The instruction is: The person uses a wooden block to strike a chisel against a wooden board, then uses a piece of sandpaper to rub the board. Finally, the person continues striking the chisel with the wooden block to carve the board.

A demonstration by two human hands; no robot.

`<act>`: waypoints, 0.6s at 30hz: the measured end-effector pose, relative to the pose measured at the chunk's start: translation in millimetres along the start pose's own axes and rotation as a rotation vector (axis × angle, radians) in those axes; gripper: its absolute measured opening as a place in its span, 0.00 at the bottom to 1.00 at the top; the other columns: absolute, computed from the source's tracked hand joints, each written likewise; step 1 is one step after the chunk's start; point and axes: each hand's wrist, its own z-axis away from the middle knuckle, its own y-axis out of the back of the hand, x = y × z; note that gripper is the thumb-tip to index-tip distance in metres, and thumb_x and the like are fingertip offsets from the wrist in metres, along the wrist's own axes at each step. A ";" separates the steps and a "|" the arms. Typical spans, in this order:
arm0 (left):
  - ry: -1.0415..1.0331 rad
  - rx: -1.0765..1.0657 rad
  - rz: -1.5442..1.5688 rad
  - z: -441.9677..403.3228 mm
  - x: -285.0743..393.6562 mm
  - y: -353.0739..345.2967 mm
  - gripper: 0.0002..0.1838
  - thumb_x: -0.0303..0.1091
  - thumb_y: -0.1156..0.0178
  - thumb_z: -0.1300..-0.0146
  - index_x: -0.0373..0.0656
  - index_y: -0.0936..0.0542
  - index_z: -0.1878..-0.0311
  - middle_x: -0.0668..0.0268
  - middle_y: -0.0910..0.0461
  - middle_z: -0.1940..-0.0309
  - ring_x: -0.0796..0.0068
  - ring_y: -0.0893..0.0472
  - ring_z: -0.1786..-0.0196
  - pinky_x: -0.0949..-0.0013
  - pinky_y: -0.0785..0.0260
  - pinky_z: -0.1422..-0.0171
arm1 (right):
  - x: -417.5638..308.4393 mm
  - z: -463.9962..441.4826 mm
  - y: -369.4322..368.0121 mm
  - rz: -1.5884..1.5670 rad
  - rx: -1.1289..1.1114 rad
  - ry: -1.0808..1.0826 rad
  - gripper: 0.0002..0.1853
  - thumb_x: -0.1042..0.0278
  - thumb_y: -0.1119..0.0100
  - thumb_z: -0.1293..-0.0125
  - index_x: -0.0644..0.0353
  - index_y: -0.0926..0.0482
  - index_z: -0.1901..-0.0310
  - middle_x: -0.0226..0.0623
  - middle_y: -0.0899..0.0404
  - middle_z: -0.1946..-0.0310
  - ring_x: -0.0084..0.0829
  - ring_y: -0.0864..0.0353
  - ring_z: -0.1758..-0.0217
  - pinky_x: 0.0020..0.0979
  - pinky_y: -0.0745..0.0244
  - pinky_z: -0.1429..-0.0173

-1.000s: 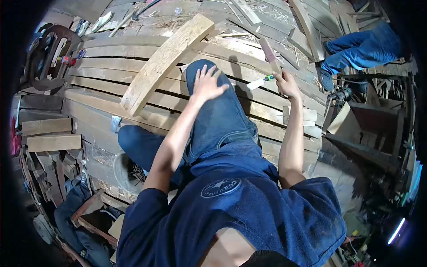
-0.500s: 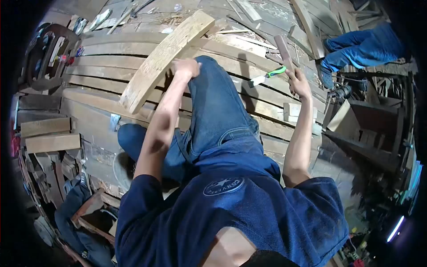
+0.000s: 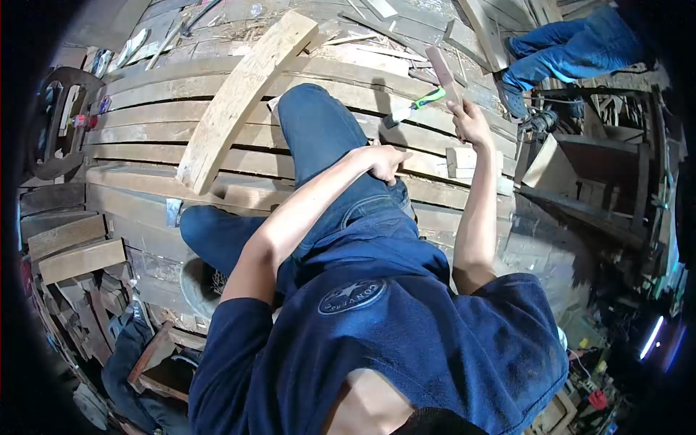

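My right hand (image 3: 471, 125) is closed around a flat, brownish wooden bar (image 3: 442, 72), which points up and away from me. Just left of that bar, on the slats, lies a chisel (image 3: 426, 99) with a green and black handle and a wide, pale blade. Over the right side of my raised thigh is my left hand (image 3: 386, 161), its fingers partly stretched toward the right and nothing visible in them. A thick, slightly curved wooden plank (image 3: 243, 101) lies at an angle across the slats, left of my knee, untouched by either hand.
Wooden slats (image 3: 145, 112) form the surface around my legs. A small pale block (image 3: 461, 161) sits below my right hand. Wood pieces (image 3: 80, 261) are stacked at left. Another person's legs in blue trousers (image 3: 573, 54) are at upper right, beside a wooden box frame (image 3: 602, 167).
My left hand has left the plank's edge near my knee and moved right, across my thigh. My right hand still grips the wooden bar. The view has shifted slightly.
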 end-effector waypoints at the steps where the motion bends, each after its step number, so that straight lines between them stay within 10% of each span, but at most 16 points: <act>1: -0.045 0.024 0.048 -6.8 -4.9 -3.0 0.58 0.31 0.29 0.52 0.39 0.51 0.19 0.62 0.14 0.69 0.65 0.15 0.66 0.64 0.25 0.60 | 0.0 0.5 0.3 0.004 -0.003 -0.007 0.17 0.53 0.41 0.27 0.61 0.26 0.57 0.23 0.36 0.83 0.19 0.35 0.86 0.27 0.41 0.83; 3: -0.114 0.011 0.104 -17.1 -4.5 -7.6 0.59 0.30 0.29 0.52 0.39 0.55 0.19 0.60 0.14 0.68 0.64 0.16 0.66 0.64 0.25 0.62 | 0.2 0.8 -0.1 -0.003 -0.023 0.000 0.17 0.53 0.41 0.27 0.61 0.26 0.57 0.23 0.35 0.82 0.18 0.35 0.86 0.27 0.41 0.83; 6: 0.009 -0.103 0.062 -25.2 6.8 -17.1 0.67 0.34 0.28 0.52 0.38 0.67 0.19 0.56 0.16 0.49 0.59 0.18 0.44 0.48 0.41 0.28 | 1.7 3.1 -3.7 0.004 -0.002 0.000 0.17 0.52 0.41 0.27 0.61 0.25 0.58 0.23 0.35 0.82 0.18 0.35 0.85 0.27 0.41 0.83; 9: 0.043 0.131 -0.192 -17.2 13.9 -18.6 0.71 0.43 0.24 0.56 0.41 0.68 0.19 0.55 0.46 0.20 0.43 0.46 0.21 0.38 0.68 0.17 | 5.9 4.9 -1.6 0.024 -0.006 -0.006 0.19 0.50 0.40 0.28 0.61 0.25 0.58 0.23 0.34 0.82 0.18 0.34 0.85 0.28 0.40 0.82; 11: -0.041 0.148 0.060 -48.9 -28.5 -32.1 0.64 0.46 0.24 0.54 0.41 0.53 0.19 0.56 0.38 0.24 0.43 0.42 0.23 0.45 0.55 0.18 | 11.6 3.1 -0.7 0.069 0.005 -0.022 0.20 0.49 0.40 0.28 0.62 0.24 0.59 0.24 0.32 0.82 0.19 0.33 0.85 0.29 0.39 0.81; 14: -0.036 0.138 0.177 -38.3 -17.9 -27.7 0.44 0.41 0.26 0.50 0.34 0.31 0.31 0.49 0.18 0.51 0.58 0.17 0.54 0.60 0.25 0.45 | 16.0 0.4 -1.4 0.135 0.030 -0.015 0.21 0.47 0.40 0.28 0.62 0.24 0.60 0.25 0.32 0.83 0.19 0.32 0.84 0.30 0.38 0.80; 16: -0.063 0.063 0.150 -41.5 -10.1 -27.7 0.51 0.35 0.29 0.49 0.34 0.44 0.23 0.55 0.14 0.64 0.61 0.15 0.58 0.63 0.23 0.49 | 10.6 4.9 -3.9 0.047 0.012 -0.013 0.21 0.48 0.40 0.28 0.62 0.24 0.61 0.25 0.32 0.83 0.20 0.32 0.84 0.29 0.38 0.80; 18: 0.073 -0.008 0.065 -40.1 -7.9 -33.1 0.59 0.35 0.29 0.50 0.37 0.56 0.20 0.50 0.16 0.54 0.57 0.18 0.48 0.59 0.27 0.41 | 12.7 3.4 -5.8 0.046 0.007 -0.020 0.20 0.49 0.40 0.28 0.62 0.24 0.61 0.25 0.32 0.82 0.19 0.33 0.84 0.29 0.38 0.80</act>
